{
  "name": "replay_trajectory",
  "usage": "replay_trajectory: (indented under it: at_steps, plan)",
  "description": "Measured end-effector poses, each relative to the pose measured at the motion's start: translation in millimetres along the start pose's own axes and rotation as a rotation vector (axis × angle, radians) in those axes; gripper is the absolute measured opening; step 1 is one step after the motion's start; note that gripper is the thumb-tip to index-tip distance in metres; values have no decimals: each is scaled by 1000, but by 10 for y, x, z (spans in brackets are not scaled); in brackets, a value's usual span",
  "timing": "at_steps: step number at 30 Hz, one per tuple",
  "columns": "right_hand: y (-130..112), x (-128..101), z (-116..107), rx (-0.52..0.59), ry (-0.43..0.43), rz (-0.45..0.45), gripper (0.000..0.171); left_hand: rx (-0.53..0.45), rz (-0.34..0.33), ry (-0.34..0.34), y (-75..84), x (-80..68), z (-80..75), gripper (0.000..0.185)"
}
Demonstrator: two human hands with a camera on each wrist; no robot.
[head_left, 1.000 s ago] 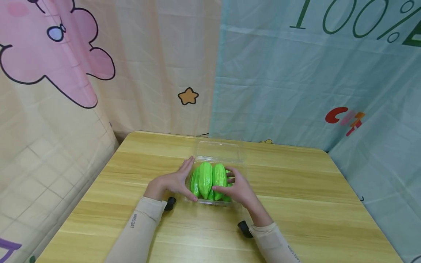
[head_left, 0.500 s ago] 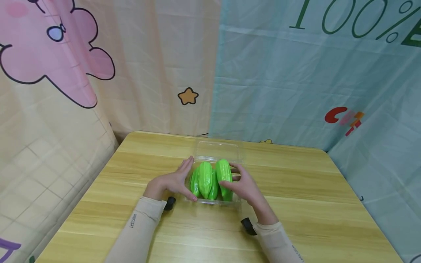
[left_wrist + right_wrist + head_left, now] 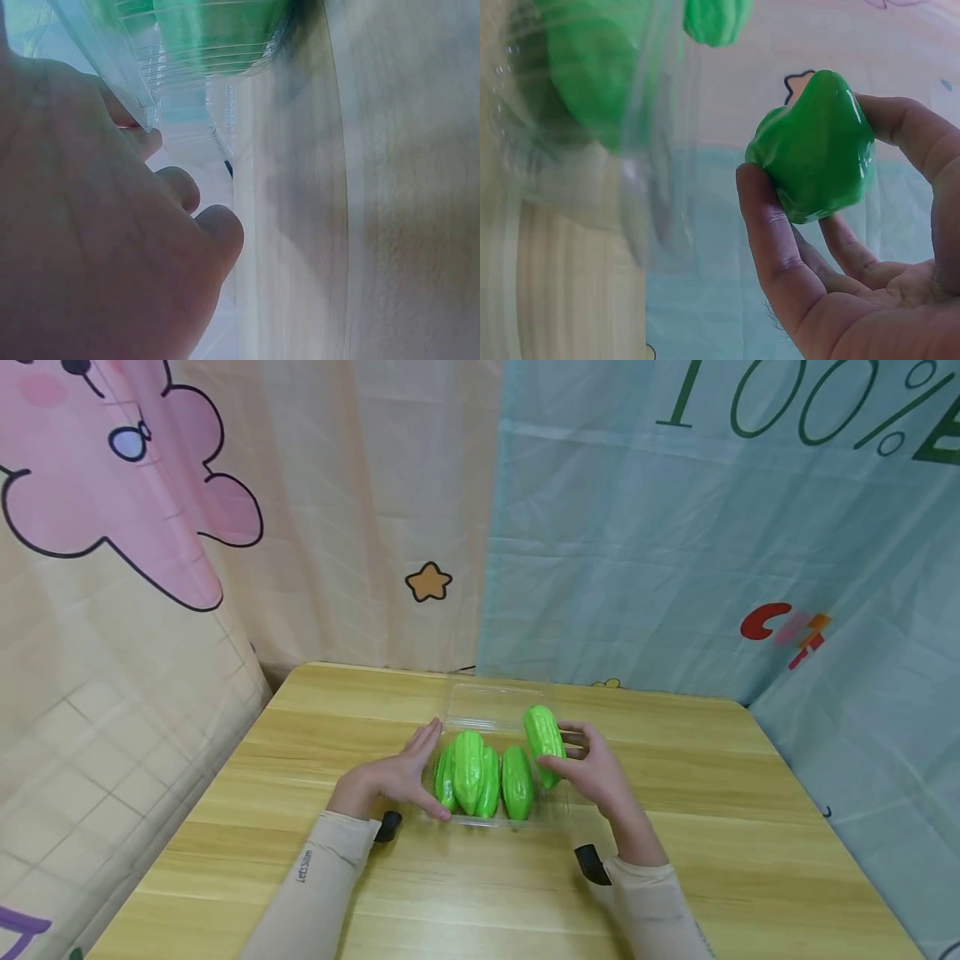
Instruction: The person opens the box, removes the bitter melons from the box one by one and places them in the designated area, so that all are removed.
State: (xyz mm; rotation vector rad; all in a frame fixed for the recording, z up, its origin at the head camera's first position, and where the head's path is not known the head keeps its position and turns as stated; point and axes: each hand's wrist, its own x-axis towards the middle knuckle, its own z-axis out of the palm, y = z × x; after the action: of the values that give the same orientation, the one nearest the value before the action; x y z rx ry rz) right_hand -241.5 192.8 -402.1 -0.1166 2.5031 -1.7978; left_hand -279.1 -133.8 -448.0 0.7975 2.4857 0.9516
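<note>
The left sleeve (image 3: 311,881) and right sleeve (image 3: 654,906) are beige, snug and hemmed, the left carrying small dark lettering (image 3: 303,866) (apparently "Let's Slim"), with a black left-wrist block (image 3: 387,827) and a matching right-wrist block (image 3: 592,865) jutting out beside them.

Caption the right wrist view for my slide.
Right hand holds a green vegetable near a clear plastic box containing others.

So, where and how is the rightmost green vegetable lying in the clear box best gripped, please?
Probably across its middle, from above and right: the green vegetable is long and narrow, with a bare gap on its right in the clear box.
</note>
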Motion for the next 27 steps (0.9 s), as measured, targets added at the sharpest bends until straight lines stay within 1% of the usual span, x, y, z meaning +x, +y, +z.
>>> replay_trajectory:
  at_steps: [5,10,14,21,27]
  plan:
    - [-6,-2,-197,-11,30,14,74,-4,3,3,3,4,-2,152]
    - [46,-1,-381,-38,68,31,76,5,-3,5,20,-2,-9,151]
    - [105,-7,-531,-69,105,62,76,10,-6,2,24,-5,-11,151]
    - [210,-29,-773,-95,134,110,79,11,-6,-1,17,-13,-14,150]
    - [356,-32,-944,-142,175,181,79,1,-3,0,11,-16,-9,149]
